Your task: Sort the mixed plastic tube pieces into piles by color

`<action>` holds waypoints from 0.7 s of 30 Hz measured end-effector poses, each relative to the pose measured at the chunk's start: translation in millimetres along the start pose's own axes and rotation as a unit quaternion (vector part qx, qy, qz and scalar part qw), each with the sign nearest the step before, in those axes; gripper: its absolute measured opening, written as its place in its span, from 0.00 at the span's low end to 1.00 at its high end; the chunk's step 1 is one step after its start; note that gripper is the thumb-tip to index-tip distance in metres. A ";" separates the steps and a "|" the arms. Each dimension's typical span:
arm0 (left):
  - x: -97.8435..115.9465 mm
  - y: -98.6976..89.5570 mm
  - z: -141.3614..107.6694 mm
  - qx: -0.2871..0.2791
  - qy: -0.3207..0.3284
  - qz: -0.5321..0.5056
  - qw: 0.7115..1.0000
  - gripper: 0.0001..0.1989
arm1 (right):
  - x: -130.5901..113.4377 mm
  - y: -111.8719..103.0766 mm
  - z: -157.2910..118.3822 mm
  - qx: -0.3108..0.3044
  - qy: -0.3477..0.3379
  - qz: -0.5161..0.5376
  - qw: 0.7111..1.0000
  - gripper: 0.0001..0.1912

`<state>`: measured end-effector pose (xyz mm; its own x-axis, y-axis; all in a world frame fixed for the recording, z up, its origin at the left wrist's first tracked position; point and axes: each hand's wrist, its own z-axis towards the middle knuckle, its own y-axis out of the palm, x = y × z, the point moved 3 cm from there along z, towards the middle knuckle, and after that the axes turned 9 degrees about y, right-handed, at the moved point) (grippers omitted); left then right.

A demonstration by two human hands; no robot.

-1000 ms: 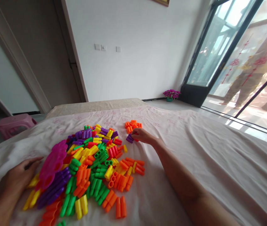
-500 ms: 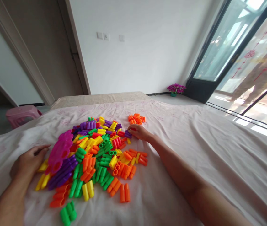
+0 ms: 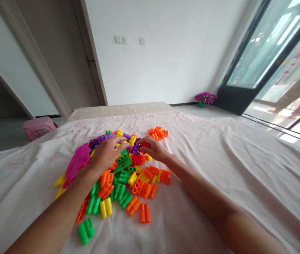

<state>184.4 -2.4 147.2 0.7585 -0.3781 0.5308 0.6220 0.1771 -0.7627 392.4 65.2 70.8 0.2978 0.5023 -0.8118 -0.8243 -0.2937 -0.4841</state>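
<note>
A heap of plastic tube-shaped blocks in green (image 3: 122, 176), orange (image 3: 106, 179), yellow (image 3: 106, 207), purple and red lies on the pale cloth. My left hand (image 3: 109, 151) reaches over the heap's upper part, fingers apart and pointing right. Facing it, my right hand (image 3: 153, 148) is at the heap's right edge, its fingers curled around a red block (image 3: 145, 144). Purple blocks (image 3: 135, 149) lie between the two hands. Left of my left forearm is a magenta scalloped piece (image 3: 77, 163), partly covered by that arm.
Behind my right hand is a small separate pile of orange blocks (image 3: 158, 133). A green block (image 3: 86, 231) lies near the front. The wrinkled cloth (image 3: 192, 169) spreads to the right. A pink stool (image 3: 40, 127) stands at the left, and potted flowers (image 3: 205, 98) stand by the glass door.
My left hand has moved right and away from me, from beside the magenta piece to above the heap. My right hand now has a red block at its fingers. The view has shifted slightly left.
</note>
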 end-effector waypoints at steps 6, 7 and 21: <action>16.4 32.0 20.0 -0.071 -0.003 0.044 0.996 0.16 | -17.4 2.8 -0.9 0.009 -0.035 -0.033 0.999 0.13; 13.5 31.2 21.2 -0.061 -0.012 0.050 0.997 0.16 | -16.9 0.7 -0.9 0.006 -0.035 -0.037 0.999 0.13; -14.4 -23.8 7.2 0.056 -0.078 0.093 0.991 0.19 | 77.9 -150.9 -30.7 0.267 0.367 -0.075 0.888 0.13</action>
<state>160.0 5.4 160.3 0.8771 -0.1855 0.4430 0.4802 0.3342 -0.8110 554.8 123.6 70.5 0.4946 -0.2205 -0.8407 -0.8016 0.2581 -0.5393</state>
